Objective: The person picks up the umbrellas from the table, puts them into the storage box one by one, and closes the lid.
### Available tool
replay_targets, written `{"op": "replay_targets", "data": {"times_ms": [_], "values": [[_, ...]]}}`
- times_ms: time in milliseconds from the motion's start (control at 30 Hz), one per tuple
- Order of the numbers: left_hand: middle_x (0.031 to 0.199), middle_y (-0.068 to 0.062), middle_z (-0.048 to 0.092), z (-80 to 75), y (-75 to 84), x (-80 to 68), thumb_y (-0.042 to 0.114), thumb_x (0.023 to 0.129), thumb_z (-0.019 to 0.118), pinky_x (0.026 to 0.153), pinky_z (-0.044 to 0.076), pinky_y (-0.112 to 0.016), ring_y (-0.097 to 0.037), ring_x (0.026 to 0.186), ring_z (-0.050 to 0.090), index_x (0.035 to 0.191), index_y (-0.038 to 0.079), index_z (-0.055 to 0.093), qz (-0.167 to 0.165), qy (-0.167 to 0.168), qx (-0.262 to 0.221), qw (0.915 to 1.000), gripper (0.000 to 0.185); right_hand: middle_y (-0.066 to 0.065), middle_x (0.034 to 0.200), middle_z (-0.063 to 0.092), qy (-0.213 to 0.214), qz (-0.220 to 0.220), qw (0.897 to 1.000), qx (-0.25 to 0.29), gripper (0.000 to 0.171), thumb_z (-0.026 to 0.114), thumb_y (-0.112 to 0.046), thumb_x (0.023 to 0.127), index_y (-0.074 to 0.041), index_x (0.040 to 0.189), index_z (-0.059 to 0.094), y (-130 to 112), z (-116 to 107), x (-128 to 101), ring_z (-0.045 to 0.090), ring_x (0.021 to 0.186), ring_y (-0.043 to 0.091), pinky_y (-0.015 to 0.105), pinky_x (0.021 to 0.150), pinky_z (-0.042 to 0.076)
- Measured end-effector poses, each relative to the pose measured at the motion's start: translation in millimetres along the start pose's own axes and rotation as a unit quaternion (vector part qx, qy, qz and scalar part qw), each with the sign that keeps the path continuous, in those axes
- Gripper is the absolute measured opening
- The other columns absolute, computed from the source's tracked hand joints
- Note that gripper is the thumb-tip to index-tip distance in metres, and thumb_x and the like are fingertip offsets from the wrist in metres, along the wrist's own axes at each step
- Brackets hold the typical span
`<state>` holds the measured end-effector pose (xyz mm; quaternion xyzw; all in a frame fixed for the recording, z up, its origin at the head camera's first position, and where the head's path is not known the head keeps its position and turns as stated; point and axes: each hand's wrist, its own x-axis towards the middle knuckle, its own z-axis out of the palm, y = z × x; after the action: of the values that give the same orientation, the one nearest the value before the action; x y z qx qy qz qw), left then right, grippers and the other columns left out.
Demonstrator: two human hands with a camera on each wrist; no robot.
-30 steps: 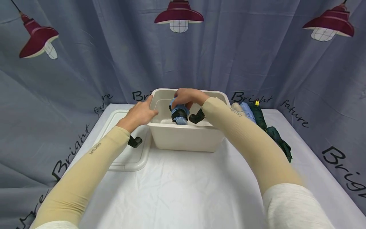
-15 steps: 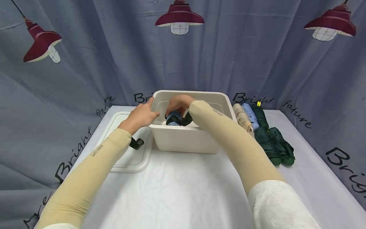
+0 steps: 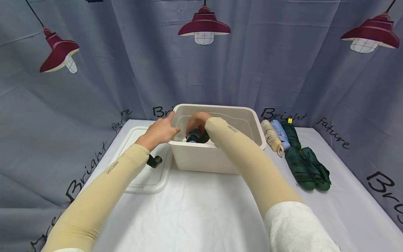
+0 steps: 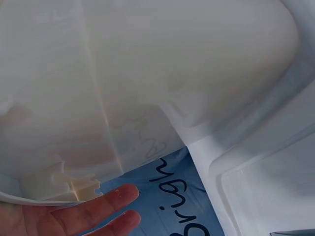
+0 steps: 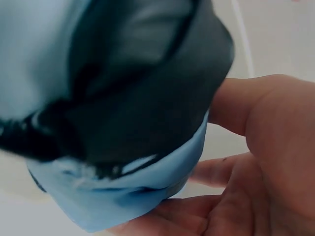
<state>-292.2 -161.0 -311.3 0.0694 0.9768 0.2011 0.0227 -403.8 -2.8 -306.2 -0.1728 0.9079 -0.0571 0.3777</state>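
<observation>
My right hand is down inside the white plastic box, gripping a rolled light-blue fabric bundle with a black band. In the right wrist view the thumb and fingers wrap the bundle's side. The box wall partly hides it in the head view. My left hand rests at the box's left rim with its thumb spread; in the left wrist view two straight fingers reach past the rim along the outside.
A white lid lies left of the box. Right of it are a beige roll, a blue roll and several dark green rolls. A grey curtain hangs behind the table.
My right hand has lowered deeper into the box and shifted left with the blue bundle. The left hand stays at the rim. The head view has tilted up slightly.
</observation>
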Motion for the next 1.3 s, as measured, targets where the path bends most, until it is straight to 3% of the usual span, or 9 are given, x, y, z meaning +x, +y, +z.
{"op": "replay_targets", "data": {"times_ms": [133,300,500,800,933,1167,1300], "values": [[0.149,-0.023,0.05,4.3,1.5,2.2,0.042,0.097,0.051,0.097,0.047,-0.054,-0.038,0.129,0.055,0.164,0.018,0.009,0.001,-0.005,-0.002,1.0,0.082,0.012,0.116,0.063,0.002,0.014,1.0,-0.001,0.043,0.071,-0.038,0.086,-0.006,0.115,0.069,0.6,1.6,-7.5,0.062,0.092,0.023,0.033,0.081,0.053],[0.146,-0.023,0.052,6.6,0.0,1.3,0.04,0.097,0.05,0.094,0.048,-0.053,-0.037,0.125,0.058,0.164,0.018,0.008,-0.006,-0.011,-0.003,0.9999,0.082,0.013,0.129,0.063,0.011,-0.002,1.0,-0.026,0.042,0.072,-0.04,0.086,-0.008,0.113,0.07,-2.9,6.8,-12.1,0.06,0.09,0.02,0.029,0.076,0.05],[0.143,-0.023,0.055,5.8,-0.6,1.3,0.039,0.097,0.05,0.089,0.05,-0.051,-0.035,0.118,0.062,0.164,0.017,0.008,-0.001,-0.009,-0.007,0.9999,0.082,0.011,0.112,0.069,0.034,-0.004,0.998,-0.054,0.046,0.074,-0.045,0.084,-0.007,0.11,0.072,-7.2,8.9,-6.3,0.063,0.083,0.018,0.029,0.074,0.051],[0.142,-0.021,0.057,5.6,1.8,3.8,0.038,0.095,0.05,0.089,0.05,-0.052,-0.035,0.118,0.062,0.164,0.017,0.01,0.016,-0.005,0.0,0.9999,0.082,0.007,0.105,0.067,-0.018,0.008,0.998,-0.06,0.052,0.075,-0.044,0.085,-0.004,0.117,0.069,-11.4,3.8,2.4,0.064,0.086,0.016,0.029,0.079,0.052],[0.143,-0.02,0.056,3.8,2.0,4.9,0.038,0.096,0.049,0.089,0.05,-0.051,-0.034,0.117,0.062,0.164,0.016,0.009,0.013,-0.01,0.001,0.9999,0.082,0.007,0.115,0.065,-0.039,0.012,0.998,-0.051,0.055,0.072,-0.045,0.088,-0.004,0.125,0.065,-14.1,1.1,7.5,0.064,0.094,0.018,0.03,0.085,0.052],[0.143,-0.02,0.056,0.0,-3.2,5.2,0.04,0.097,0.048,0.088,0.05,-0.05,-0.033,0.115,0.062,0.164,0.016,0.008,0.0,-0.01,0.006,0.9999,0.081,0.007,0.152,0.046,-0.053,-0.002,0.998,-0.036,0.068,0.068,-0.044,0.092,-0.008,0.146,0.049,-22.8,-0.5,13.9,0.059,0.122,0.026,0.036,0.106,0.046],[0.143,-0.02,0.056,-2.1,-2.9,4.1,0.043,0.099,0.046,0.088,0.05,-0.051,-0.033,0.116,0.062,0.164,0.016,0.005,-0.003,-0.015,0.011,0.9998,0.081,0.01,0.15,0.047,-0.044,-0.013,0.999,-0.022,0.063,0.068,-0.039,0.092,-0.006,0.144,0.052,-24.7,-0.2,12.0,0.059,0.116,0.025,0.034,0.103,0.046]]}}
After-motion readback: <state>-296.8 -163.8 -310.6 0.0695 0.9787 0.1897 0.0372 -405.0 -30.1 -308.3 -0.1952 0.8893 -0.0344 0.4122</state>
